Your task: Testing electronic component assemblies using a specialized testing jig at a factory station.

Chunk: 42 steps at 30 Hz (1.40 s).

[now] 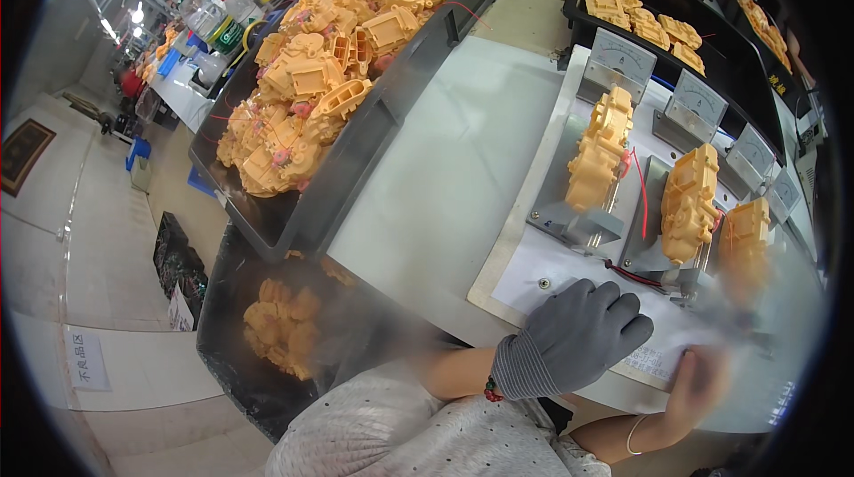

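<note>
While the gloved left hand bends its fingers over the near part of the white board and the bare right hand shows blurred to its right, I can't tell whether either grips anything. Just beyond, orange plastic housings sit on metal fixtures in a row; handling them well probably means seating each squarely and keeping the loose red wire unpinched. Behind them stand dial meters, best left unobstructed for reading. Farther off, a black tray holds more housings, heaped, so each is best lifted singly.
</note>
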Available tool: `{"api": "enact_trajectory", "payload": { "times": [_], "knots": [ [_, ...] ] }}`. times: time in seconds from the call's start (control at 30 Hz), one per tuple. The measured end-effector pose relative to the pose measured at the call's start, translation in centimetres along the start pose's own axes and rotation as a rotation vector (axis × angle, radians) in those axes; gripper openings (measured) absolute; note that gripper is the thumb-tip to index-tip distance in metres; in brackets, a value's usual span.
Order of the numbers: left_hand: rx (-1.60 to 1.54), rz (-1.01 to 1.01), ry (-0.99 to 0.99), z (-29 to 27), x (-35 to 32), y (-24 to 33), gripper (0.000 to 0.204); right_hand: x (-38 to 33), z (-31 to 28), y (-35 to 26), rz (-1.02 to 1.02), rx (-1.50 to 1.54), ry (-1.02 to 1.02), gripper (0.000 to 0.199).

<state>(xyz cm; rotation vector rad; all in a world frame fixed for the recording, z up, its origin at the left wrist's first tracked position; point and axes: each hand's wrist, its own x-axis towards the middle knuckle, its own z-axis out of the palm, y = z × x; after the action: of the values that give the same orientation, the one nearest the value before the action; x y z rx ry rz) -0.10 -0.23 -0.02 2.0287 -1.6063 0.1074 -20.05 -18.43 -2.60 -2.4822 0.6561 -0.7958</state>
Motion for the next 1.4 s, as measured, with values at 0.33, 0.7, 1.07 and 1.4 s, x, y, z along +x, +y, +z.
{"api": "enact_trajectory", "payload": {
  "times": [0.33,0.7,1.07,1.4],
  "knots": [
    [-0.020,-0.002,0.045,0.2,-0.1,0.0,0.017,-0.3,0.2,0.8,0.006,0.061,0.008,0.009],
    [-0.013,0.041,0.103,0.1,-0.1,-0.2,0.017,0.4,0.1,-0.5,-0.019,0.009,-0.007,0.007],
    [-0.009,0.058,0.068,0.0,-0.1,-0.2,0.018,0.3,0.0,-0.3,-0.015,0.012,-0.006,0.006],
    [-0.007,0.017,0.008,-0.1,0.0,-0.1,0.018,-0.4,0.1,0.7,0.090,0.105,-0.025,0.013]
  ]
}}
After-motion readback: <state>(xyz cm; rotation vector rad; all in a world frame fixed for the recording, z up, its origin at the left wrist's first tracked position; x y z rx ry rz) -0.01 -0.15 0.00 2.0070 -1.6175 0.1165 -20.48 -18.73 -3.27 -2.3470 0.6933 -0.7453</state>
